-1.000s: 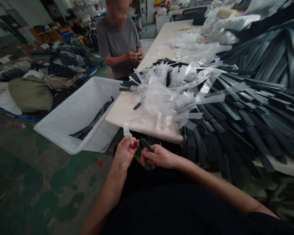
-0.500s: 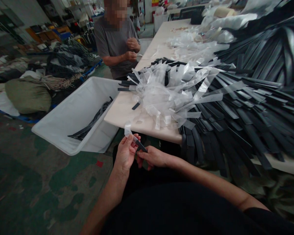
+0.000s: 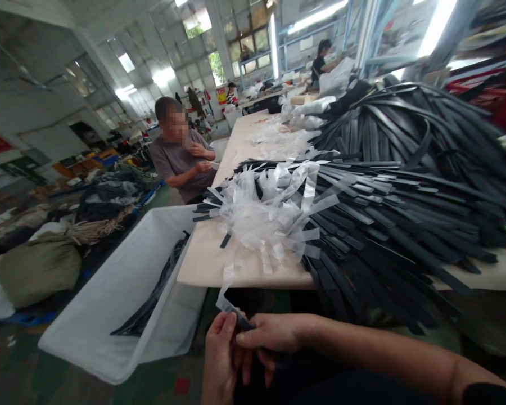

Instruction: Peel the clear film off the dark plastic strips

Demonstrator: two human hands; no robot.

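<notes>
Low at the front, below the table's near edge, both my hands meet around one black strip. My left hand pinches the strip's end between thumb and fingers, where a translucent white film sticks up and curls away. My right hand is closed on the strip just beside it, thumb on top. The rest of the strip is hidden by my right hand and the dark clothing. Ahead, a heap of loose film pieces lies on the table.
Many black strips spread over the table's right side, some hanging past its edge. At left stands a white bin with black strips inside. A co-worker is at the table's far left side. Bundles lie on the left floor.
The view has tilted up, so my hands and the table appear lower. Both hands stay on the strip, closer together now, and the film stands out longer from its end.
</notes>
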